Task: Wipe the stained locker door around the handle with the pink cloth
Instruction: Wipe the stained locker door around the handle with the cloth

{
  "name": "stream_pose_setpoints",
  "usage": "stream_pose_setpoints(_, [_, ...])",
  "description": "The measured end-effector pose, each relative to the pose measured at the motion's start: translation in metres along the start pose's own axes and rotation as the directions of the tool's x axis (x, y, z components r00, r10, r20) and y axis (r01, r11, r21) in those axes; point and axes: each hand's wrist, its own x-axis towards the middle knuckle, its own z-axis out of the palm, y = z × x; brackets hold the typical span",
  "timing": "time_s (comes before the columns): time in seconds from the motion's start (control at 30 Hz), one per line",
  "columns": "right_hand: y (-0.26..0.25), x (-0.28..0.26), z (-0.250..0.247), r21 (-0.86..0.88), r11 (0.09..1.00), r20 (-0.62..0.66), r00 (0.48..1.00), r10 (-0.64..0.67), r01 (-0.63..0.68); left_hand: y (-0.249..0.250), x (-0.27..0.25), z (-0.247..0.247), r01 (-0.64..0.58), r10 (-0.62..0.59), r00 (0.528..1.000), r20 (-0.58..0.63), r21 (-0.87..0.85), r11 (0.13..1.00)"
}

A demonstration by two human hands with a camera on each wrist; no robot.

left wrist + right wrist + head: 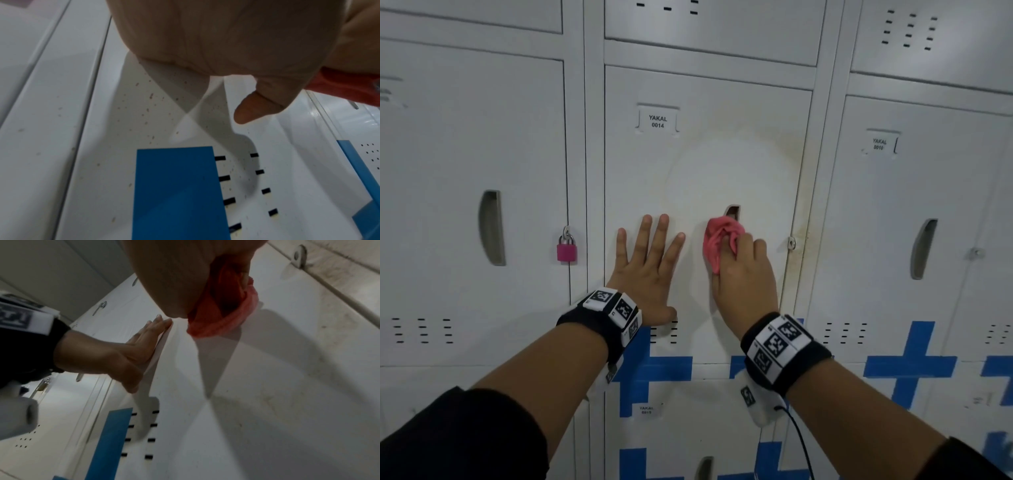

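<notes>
The white locker door (702, 164) labelled YAKAL 0014 fills the middle of the head view, with a yellowish stain ring around a paler patch above its recessed handle (732, 211). My right hand (743, 270) grips the bunched pink cloth (717, 240) and presses it on the door over the handle's lower part. The pink cloth (222, 316) shows under my palm in the right wrist view. My left hand (650, 260) lies flat on the door left of the handle, fingers spread. The left hand (131, 352) is also seen pressed against the door.
A pink padlock (566, 248) hangs on the left locker. Neighbouring doors have recessed handles (491, 228), (923, 248). Blue tape crosses (909, 365) mark the lower doors. Vent slots (242, 178) and brown specks sit low on the door. A hasp (792, 242) sticks out at its right edge.
</notes>
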Motion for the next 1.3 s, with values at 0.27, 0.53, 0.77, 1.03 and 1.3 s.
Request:
stream_pose_setpoints(0.27, [0.011,-0.005,-0.020,0.250,0.962,0.061,0.993,0.097,-0.109,-0.001,-0.001,-0.004,0.014,-0.014,0.999,0.033,-0.009,1.000])
stream_pose_setpoints(0.53, [0.001,0.030,-0.032,0.174,0.968,0.081,0.982,0.170,-0.181,0.000,-0.001,-0.005,0.001,-0.001,1.000,0.030,-0.016,1.000])
stream_pose_setpoints(0.77, [-0.011,0.042,-0.036,-0.096,0.976,0.212,0.954,0.213,-0.197,-0.002,-0.001,0.001,-0.025,0.025,1.000,-0.002,-0.024,0.999])
stream_pose_setpoints(1.03, [-0.011,0.024,-0.027,-0.151,0.988,0.288,0.954,0.087,-0.045,-0.002,-0.002,0.005,-0.023,0.022,0.997,-0.073,-0.015,1.000])
stream_pose_setpoints(1.3, [0.007,0.021,-0.038,0.165,0.971,0.260,0.957,0.129,-0.176,-0.001,-0.001,-0.002,0.002,-0.002,0.999,0.034,0.001,1.000])
